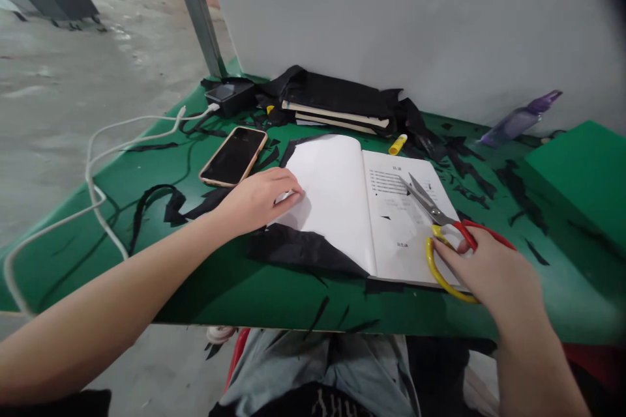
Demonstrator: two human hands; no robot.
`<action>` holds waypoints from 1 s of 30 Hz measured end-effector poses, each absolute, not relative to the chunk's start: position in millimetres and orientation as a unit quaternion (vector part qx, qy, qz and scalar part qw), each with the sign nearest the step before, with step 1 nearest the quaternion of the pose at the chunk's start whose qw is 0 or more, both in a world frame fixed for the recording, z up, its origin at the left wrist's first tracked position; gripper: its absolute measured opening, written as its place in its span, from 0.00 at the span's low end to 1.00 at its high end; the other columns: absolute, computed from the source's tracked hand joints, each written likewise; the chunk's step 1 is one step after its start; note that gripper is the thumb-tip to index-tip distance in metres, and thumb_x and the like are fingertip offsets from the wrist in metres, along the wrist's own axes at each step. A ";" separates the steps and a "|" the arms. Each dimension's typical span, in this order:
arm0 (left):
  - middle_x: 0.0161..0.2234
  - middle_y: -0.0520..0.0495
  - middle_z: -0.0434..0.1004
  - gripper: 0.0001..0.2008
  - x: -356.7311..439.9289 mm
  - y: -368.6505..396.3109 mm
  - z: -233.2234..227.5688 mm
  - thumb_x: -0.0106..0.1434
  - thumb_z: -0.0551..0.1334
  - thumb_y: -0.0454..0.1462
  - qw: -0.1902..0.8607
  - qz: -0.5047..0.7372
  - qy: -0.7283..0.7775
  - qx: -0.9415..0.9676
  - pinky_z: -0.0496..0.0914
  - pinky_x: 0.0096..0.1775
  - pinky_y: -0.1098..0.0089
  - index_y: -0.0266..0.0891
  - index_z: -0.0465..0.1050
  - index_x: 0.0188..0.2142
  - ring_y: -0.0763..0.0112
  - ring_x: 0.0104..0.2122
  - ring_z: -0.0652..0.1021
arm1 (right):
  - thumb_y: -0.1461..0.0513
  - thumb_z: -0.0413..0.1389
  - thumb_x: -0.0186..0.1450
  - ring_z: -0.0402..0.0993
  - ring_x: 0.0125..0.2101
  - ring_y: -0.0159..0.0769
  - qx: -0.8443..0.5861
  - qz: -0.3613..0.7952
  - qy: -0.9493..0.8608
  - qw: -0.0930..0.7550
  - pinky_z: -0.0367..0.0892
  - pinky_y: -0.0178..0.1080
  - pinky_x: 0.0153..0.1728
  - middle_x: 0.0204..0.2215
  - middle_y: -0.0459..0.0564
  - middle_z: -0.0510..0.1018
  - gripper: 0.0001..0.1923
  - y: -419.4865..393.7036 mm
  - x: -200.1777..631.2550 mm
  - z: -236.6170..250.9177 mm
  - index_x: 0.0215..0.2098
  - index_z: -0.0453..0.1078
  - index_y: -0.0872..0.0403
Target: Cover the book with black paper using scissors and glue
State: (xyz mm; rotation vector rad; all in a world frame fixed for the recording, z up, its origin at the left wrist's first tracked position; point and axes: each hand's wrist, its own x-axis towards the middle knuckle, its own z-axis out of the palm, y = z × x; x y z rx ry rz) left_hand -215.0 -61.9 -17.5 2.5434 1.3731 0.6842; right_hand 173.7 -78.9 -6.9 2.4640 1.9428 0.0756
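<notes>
An open book [337, 202] lies on the green table, its left page blank white and its right page printed. Black covering material [313, 251] shows along the book's left and lower edges. My left hand [267, 199] lies over the left page's outer edge, fingers bent and drawn together; what is between them, if anything, is unclear. In my right hand [499, 270] are scissors [435, 212] with one red and one yellow handle. Their blades are parted above the printed page. Small black scraps [386, 217] lie on that page.
A phone [235, 156] lies left of the book. White cables [92, 163] run to a black device [229, 96]. Black-covered books [342, 101], a yellow glue stick [398, 144] and a purple bottle [518, 120] are behind. Black scraps surround a green board [587, 176].
</notes>
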 end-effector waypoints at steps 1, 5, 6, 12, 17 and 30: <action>0.42 0.44 0.75 0.13 -213.4 -62.0 -19.0 0.69 0.51 0.39 0.078 0.239 0.452 0.856 0.67 0.48 0.67 0.37 0.73 0.40 0.66 0.45 0.73 | 0.36 0.47 0.55 0.70 0.28 0.46 0.789 0.034 0.613 -0.011 0.61 0.44 0.27 0.27 0.52 0.74 0.29 -76.8 171.6 -8.8 0.35 0.67 0.49; 0.41 0.44 0.76 0.12 -212.5 -60.9 -23.9 0.68 0.52 0.39 0.053 0.246 0.448 0.858 0.68 0.47 0.66 0.37 0.73 0.39 0.66 0.43 0.74 | 0.39 0.51 0.56 0.72 0.36 0.49 0.771 0.081 0.626 -0.087 0.65 0.46 0.33 0.37 0.57 0.76 0.34 -67.2 167.3 -19.0 0.48 0.64 0.55; 0.40 0.44 0.76 0.12 -213.3 -60.3 -24.7 0.68 0.53 0.39 0.046 0.248 0.450 0.856 0.68 0.46 0.65 0.37 0.73 0.39 0.66 0.42 0.75 | 0.40 0.52 0.56 0.72 0.38 0.50 0.755 0.094 0.642 -0.100 0.66 0.46 0.35 0.38 0.58 0.76 0.33 -65.4 166.8 -21.0 0.47 0.64 0.56; 0.41 0.44 0.75 0.12 -217.4 -58.5 -25.4 0.67 0.53 0.39 0.017 0.281 0.477 0.832 0.70 0.46 0.64 0.37 0.74 0.39 0.65 0.43 0.75 | 0.49 0.53 0.62 0.68 0.49 0.50 0.559 0.106 0.798 -0.201 0.65 0.51 0.49 0.49 0.60 0.72 0.28 -77.0 148.8 -15.2 0.54 0.61 0.56; 0.45 0.42 0.73 0.12 -216.9 -59.0 -24.5 0.67 0.53 0.38 0.017 0.290 0.511 0.809 0.69 0.50 0.61 0.36 0.72 0.43 0.63 0.46 0.74 | 0.45 0.53 0.62 0.49 0.64 0.49 0.351 0.034 0.933 -0.071 0.52 0.53 0.62 0.65 0.60 0.55 0.42 -102.5 119.2 -15.2 0.66 0.46 0.58; 0.48 0.43 0.71 0.13 -219.8 -54.6 -32.1 0.69 0.50 0.40 0.056 0.255 0.557 0.788 0.67 0.53 0.58 0.38 0.69 0.46 0.61 0.49 0.73 | 0.43 0.45 0.65 0.42 0.66 0.49 0.388 0.068 0.918 -0.056 0.56 0.53 0.61 0.66 0.65 0.50 0.49 -99.7 111.2 -47.5 0.68 0.22 0.60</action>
